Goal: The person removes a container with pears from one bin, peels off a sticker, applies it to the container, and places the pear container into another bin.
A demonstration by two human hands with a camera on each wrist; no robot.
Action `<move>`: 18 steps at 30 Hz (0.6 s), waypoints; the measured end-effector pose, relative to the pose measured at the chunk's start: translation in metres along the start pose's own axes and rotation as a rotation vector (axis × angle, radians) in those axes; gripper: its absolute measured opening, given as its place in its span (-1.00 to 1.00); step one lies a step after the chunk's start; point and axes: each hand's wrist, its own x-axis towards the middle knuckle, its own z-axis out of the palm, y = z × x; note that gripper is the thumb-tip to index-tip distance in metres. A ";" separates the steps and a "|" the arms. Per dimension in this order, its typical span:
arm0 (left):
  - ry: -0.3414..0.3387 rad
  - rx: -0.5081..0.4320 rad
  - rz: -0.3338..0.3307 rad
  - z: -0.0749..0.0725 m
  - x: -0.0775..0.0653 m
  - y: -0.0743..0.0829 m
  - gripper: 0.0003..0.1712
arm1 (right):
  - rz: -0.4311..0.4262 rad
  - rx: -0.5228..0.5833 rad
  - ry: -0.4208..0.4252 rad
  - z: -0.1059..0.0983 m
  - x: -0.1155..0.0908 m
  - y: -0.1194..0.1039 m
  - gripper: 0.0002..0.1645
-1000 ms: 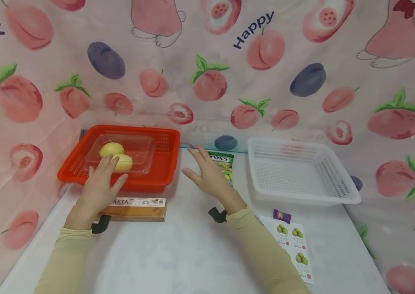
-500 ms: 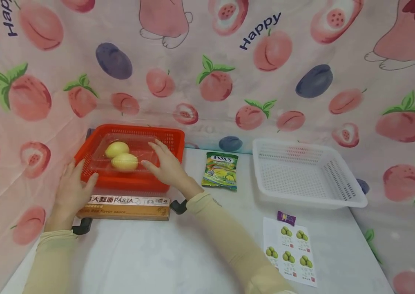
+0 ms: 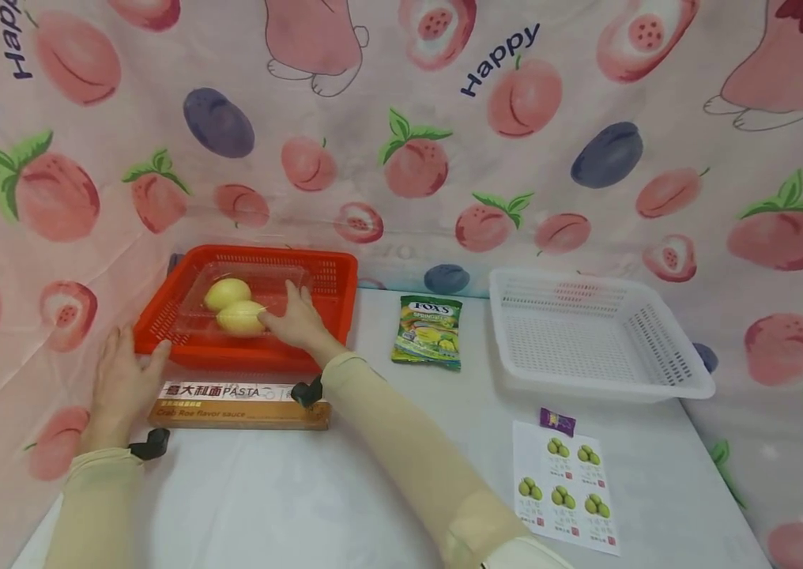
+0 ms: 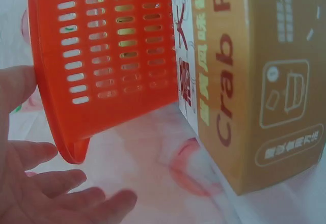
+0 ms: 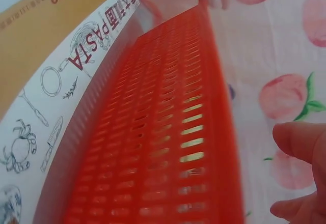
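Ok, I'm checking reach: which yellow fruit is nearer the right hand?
The front yellow fruit, beside the right hand; the back yellow fruit lies farther left.

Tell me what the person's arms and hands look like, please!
The left sleeve is long, snug and beige. The right sleeve matches, with something white by its far end. There's a small black device on the left wrist and another black device on the right. The left hand and right hand wear no gloves.

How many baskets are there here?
2: the red basket on the left, behind the pasta box, and the white basket on the right, beyond the printed sheet.
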 end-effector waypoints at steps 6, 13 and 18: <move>-0.014 -0.082 0.016 0.000 0.002 -0.006 -0.06 | 0.084 0.013 0.037 0.009 0.011 0.001 0.00; -0.107 -0.266 -0.069 0.001 0.000 -0.009 -0.02 | 0.160 0.066 0.031 0.013 0.015 0.010 0.04; -0.123 -0.385 -0.039 0.003 0.001 -0.006 -0.12 | 0.198 0.147 0.019 0.014 0.019 0.014 0.07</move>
